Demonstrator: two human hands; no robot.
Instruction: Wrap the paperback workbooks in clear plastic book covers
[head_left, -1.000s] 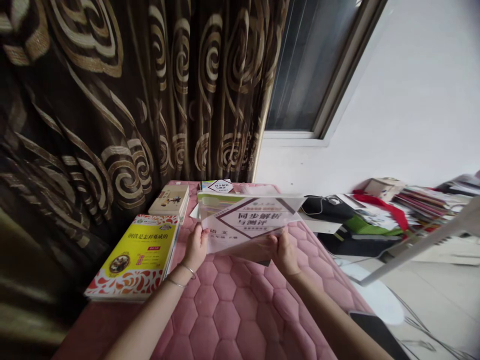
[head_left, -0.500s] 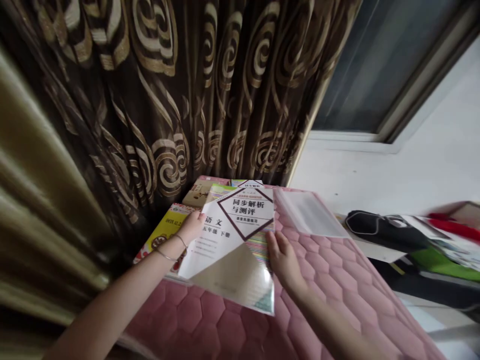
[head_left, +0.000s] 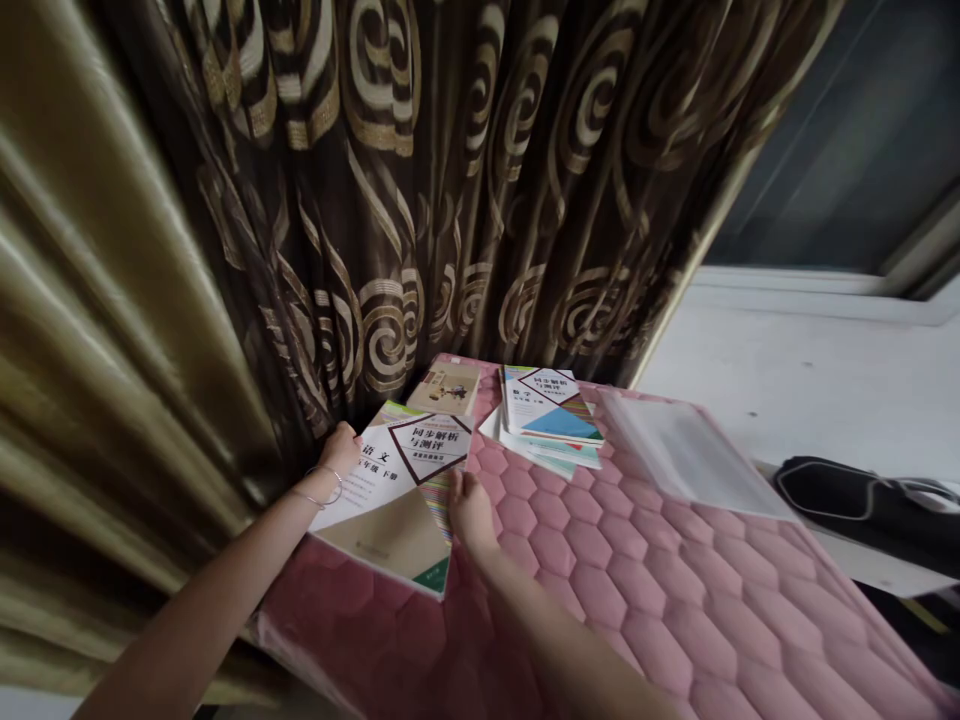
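Note:
A white and beige workbook (head_left: 390, 510) with Chinese print and a dark diamond frame lies flat at the left end of the pink quilted surface, between my two hands. My left hand (head_left: 339, 455), a thin bracelet on its wrist, is closed on the book's left edge. On the opposite edge my right hand (head_left: 472, 512) grips with the thumb on top; its other fingers are mostly hidden. The yellow book seen earlier is hidden beneath the workbook. Just behind stands out a tan book (head_left: 448, 388) with a small drawing.
Right of the tan book is a pile topped by a blue and white workbook (head_left: 546, 405). A clear plastic folder (head_left: 694, 455) lies farther right on the pink quilted cover (head_left: 645, 590). Patterned brown curtains (head_left: 450, 200) hang behind; a black bag (head_left: 847, 505) sits beyond the right edge.
Both hands have carried the workbook left and down over the yellow book. The blue and white workbook's pile has come into fuller view. The camera view has shifted left.

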